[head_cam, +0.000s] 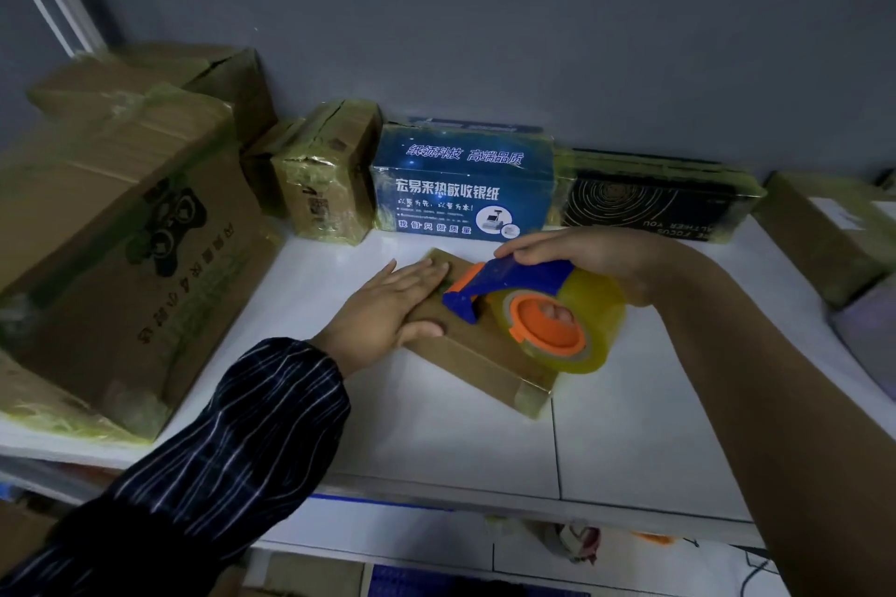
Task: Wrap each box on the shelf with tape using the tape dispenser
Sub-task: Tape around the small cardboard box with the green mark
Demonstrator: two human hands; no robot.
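1. Nearest, at lower left: dark striped sleeve [218, 441], running up to left hand [388, 310]; bare right forearm [776, 402] entering from lower right.
2. Mid-shelf, lying flat and turned at an angle: brown box [485, 354], glossy with yellowish tape at its near corner.
3. Pressed flat on box's left part: left hand, fingers straight and together, thumb along near edge, gripping nothing.
4. Set on box's top, just right of left hand: dispenser [514, 279], blue frame with orange guard pointing left, orange hub inside a fat roll [599, 310] of clear yellowish tape.
5. Clamped over dispenser from above: right hand [596, 257], fingers curled across blue frame, fingertips [552, 313] showing inside hub.
6. Hands near each other, not touching, with dispenser's blue nose between.
7. Underneath: white shelf [436, 441], seam running front to back at right of centre.
8. Along back, against grey wall [485, 15], left to right: small box [325, 179], blue box [460, 189] with white Chinese print, black box [654, 199] with ring pattern, all under yellowish tape.
9. Far left: large carton [121, 257] with black gamepad print, taped at edges, second carton [194, 68] behind.
10. Far right: brown parcel [824, 233] with white label, partly cut off.
11. Below shelf's front edge: lower level, too blurred to tell contents.
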